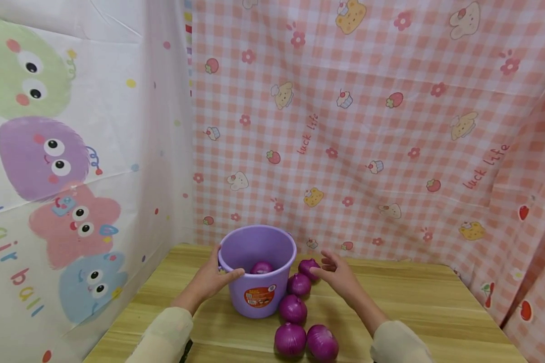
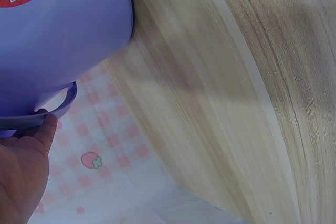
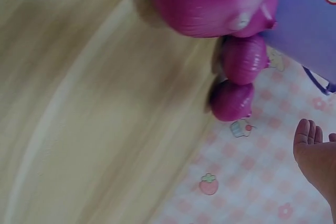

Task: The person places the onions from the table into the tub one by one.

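A purple plastic bucket (image 1: 259,287) stands on the wooden table, and a red onion (image 1: 262,267) lies inside it. My left hand (image 1: 213,276) grips the bucket's left rim, thumb laid over the edge; in the left wrist view its fingers (image 2: 47,129) curl under the rim beside the handle loop (image 2: 71,98). My right hand (image 1: 340,277) hovers to the right of the bucket, fingers loosely bent and holding nothing. Nearest to it is the farthest red onion (image 1: 309,269) of a row along the bucket's right side. The right wrist view shows this hand (image 3: 317,156) apart from the onions.
Other onions (image 1: 299,285) (image 1: 292,309) follow in the row, and two more (image 1: 290,340) (image 1: 322,343) sit side by side at the front. Behind the table (image 1: 413,302) hangs a pink checked cloth (image 1: 368,131); a white cartoon-printed cloth (image 1: 131,151) hangs at the left.
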The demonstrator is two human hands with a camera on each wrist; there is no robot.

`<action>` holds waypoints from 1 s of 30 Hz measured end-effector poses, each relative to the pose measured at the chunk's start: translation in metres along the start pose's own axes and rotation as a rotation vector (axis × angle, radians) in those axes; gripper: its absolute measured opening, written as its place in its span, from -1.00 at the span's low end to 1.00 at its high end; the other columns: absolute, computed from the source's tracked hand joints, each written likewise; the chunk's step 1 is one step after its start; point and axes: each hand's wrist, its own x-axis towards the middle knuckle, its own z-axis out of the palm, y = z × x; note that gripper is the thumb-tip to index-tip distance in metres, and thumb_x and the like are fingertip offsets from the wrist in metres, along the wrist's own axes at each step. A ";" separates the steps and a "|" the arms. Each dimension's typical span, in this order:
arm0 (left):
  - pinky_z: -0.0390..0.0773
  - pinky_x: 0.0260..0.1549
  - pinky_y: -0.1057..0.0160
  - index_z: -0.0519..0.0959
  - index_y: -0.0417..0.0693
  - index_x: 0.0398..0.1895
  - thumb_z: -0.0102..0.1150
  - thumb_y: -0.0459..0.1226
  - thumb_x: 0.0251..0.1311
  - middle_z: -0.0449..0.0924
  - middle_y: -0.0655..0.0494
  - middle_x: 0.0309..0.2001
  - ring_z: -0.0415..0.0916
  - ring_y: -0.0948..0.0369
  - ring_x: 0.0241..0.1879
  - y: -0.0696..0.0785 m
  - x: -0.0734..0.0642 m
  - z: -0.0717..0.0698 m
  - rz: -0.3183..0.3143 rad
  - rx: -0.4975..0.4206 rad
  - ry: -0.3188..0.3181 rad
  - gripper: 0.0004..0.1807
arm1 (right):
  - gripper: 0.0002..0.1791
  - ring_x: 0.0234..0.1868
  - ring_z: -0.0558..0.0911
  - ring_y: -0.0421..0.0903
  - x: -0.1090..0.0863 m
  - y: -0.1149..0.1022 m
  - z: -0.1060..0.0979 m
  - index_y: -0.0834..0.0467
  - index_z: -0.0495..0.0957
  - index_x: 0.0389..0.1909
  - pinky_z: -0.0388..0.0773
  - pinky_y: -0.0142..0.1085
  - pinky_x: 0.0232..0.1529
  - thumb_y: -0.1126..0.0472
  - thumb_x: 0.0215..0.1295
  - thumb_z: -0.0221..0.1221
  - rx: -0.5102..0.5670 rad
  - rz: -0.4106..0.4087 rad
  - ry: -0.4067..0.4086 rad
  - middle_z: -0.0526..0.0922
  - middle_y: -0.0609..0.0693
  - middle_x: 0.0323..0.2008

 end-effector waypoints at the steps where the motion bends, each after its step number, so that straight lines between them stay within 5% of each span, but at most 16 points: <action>1: 0.24 0.28 -0.28 -0.09 -0.11 0.56 0.40 0.18 0.05 0.31 -0.38 0.34 0.29 -0.24 0.32 0.000 0.000 0.000 -0.001 -0.003 0.000 0.19 | -0.21 0.27 0.43 0.24 -0.001 0.002 -0.001 0.23 0.28 0.44 0.45 0.09 0.22 0.03 0.28 0.33 -0.005 0.005 -0.005 0.43 0.31 0.26; 30: 0.26 0.28 -0.25 -0.06 -0.13 0.55 0.42 0.14 0.06 0.33 -0.37 0.33 0.33 -0.21 0.30 0.000 0.000 0.000 0.017 -0.037 0.005 0.17 | -0.23 0.11 0.55 0.14 -0.045 0.056 -0.017 0.37 0.33 0.35 0.58 -0.04 0.06 0.06 0.24 0.37 -0.052 0.093 -0.098 0.51 0.31 0.15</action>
